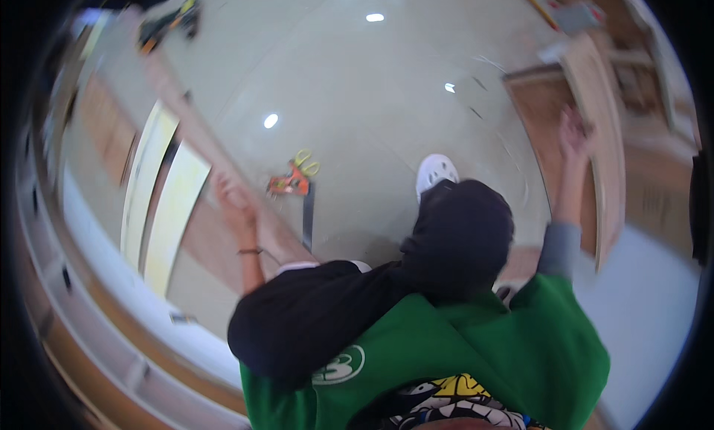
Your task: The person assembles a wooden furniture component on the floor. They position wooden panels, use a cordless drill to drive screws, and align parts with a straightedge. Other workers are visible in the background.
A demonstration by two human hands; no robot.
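Note:
The picture is motion-blurred. My left hand [232, 199] grips the edge of a long wooden plank [182, 110] that runs diagonally across the pale floor from the upper left toward my body. My right hand [574, 132] is raised at the right, fingers apart, against the edge of an upright light wooden board [601, 110]. My black-trousered knee [461, 236] and white shoe [436, 169] are between the hands.
An orange tool with yellow handles [294, 178] lies on the floor beside a dark strip [307, 218]. Pale flat panels [167, 199] lie left of the plank. Another tool [171, 21] lies at the far upper left. Brown wooden boards [543, 110] lie at the right.

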